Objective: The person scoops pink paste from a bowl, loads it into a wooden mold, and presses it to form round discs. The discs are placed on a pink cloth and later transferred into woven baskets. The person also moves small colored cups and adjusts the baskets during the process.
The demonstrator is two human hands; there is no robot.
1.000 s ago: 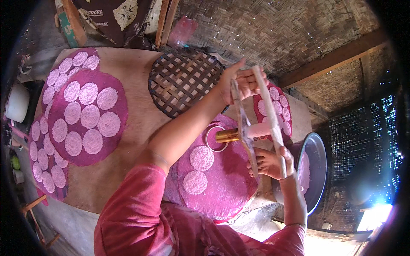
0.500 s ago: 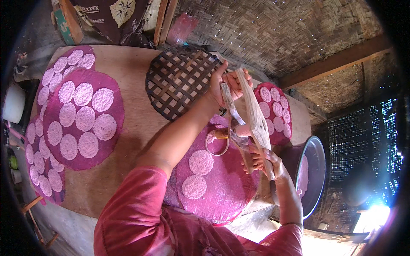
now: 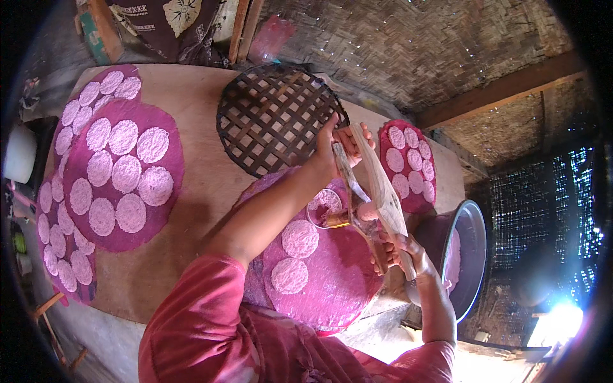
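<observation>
Both my hands are closed on a wooden hand press (image 3: 385, 188), one at each end of its two long bars. My left hand (image 3: 345, 145) grips the far end, thumb up, and my right hand (image 3: 408, 254) wraps the near end. Between the bars sits a round wooden plunger, with a brass-coloured cylinder (image 3: 338, 219) beneath. Beside the cylinder, a thin ring (image 3: 324, 208) encircles pink strands on a round magenta cloth mat (image 3: 338, 274). Two finished pink strand discs, one disc (image 3: 299, 239) above another disc (image 3: 289, 276), lie left of the press.
A dark open-weave round tray (image 3: 274, 121) lies beyond my left arm. Overlapping magenta mats (image 3: 156, 220) with several pink discs cover the table's left, and another such mat (image 3: 408, 156) stands far right. A large basin (image 3: 469, 268) with pink dough is beside my right forearm.
My hands and the press have come slightly nearer to me. More pink strands now show inside the ring, which sits a little higher and further left.
</observation>
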